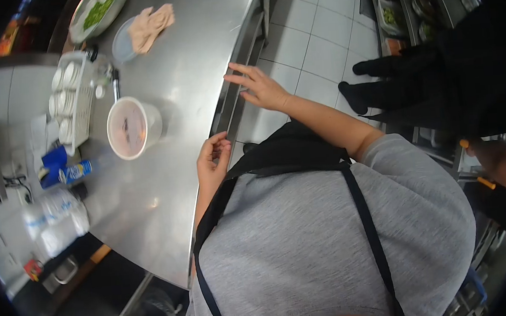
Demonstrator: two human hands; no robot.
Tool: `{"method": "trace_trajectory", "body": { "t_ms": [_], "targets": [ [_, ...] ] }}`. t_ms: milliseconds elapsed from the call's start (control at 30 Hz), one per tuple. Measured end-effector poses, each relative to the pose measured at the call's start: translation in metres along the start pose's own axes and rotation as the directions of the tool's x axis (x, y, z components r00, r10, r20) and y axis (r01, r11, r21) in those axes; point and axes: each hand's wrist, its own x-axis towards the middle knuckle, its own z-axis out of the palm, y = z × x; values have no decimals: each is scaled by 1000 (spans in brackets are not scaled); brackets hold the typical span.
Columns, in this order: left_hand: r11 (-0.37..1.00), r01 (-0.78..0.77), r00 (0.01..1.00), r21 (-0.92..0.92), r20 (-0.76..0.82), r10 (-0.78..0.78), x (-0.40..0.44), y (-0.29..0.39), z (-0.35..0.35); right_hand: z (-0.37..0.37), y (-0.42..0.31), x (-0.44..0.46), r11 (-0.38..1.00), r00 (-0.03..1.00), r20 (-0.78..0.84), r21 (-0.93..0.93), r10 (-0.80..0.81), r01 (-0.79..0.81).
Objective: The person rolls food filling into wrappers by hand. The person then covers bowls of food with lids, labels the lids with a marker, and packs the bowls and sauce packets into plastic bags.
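My right hand [259, 87] reaches out over the edge of the steel table [181, 223], its fingers spread and nothing in them. Lower down, my left hand [212, 154] is beside the same edge with its fingers loosely curled. Its thumb stands a little apart, and I see nothing held. On the tabletop, a white round tub [154, 121] contains something pinkish with dark pieces, seen through its top. Beyond it, a beige crumpled cloth or glove [150, 28] lies partly on a round translucent lid [124, 42].
A bowl of chopped greens [117, 8] stands at the table's far end. A white rack of cups [82, 103] and a blue-labelled container [77, 172] line the back. Another person in black [466, 76] stands at right, near shelves with food containers [392, 16].
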Motion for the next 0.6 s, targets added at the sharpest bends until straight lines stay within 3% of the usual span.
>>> {"method": "trace_trajectory", "body": {
  "t_ms": [67, 133, 200, 233, 267, 333, 433, 500, 567, 600],
  "targets": [
    [994, 12, 998, 112, 57, -19, 20, 2, 25, 6, 27, -27, 954, 951, 194, 133, 240, -268],
    [983, 14, 996, 181, 84, -29, 37, 0, 50, 31, 87, -80, 916, 851, 401, 66, 338, -395],
    [964, 13, 992, 265, 120, -47, 60, 0, 73, 32, 145, -130, 842, 488, 762, -135, 425, -523],
    [951, -9, 988, 310, 148, -39, 75, 0, 84, 35, 175, -165, 860, 456, 789, -173, 413, -480],
    [936, -37, 984, 350, 177, -27, 93, -1, 95, 22, 194, -188, 786, 340, 813, -214, 472, -580],
    [901, -71, 987, 428, 163, 0, 133, -5, 115, 0, 236, -247, 763, 457, 726, -144, 514, -630],
    [807, -152, 988, 571, 98, 116, 202, -30, 132, -51, 262, -301, 508, 330, 521, -245, 787, -826],
    [856, 6, 1000, 517, -13, 0, 251, -41, 146, -74, 281, -325, 388, 228, 451, -301, 863, -871],
    [793, -108, 984, 599, -51, 172, 302, -68, 151, -87, 287, -339, 290, 170, 385, -279, 907, -916],
    [820, -22, 981, 572, -146, 128, 330, -85, 150, -90, 286, -345, 200, 114, 317, -255, 942, -946]
  ]
}}
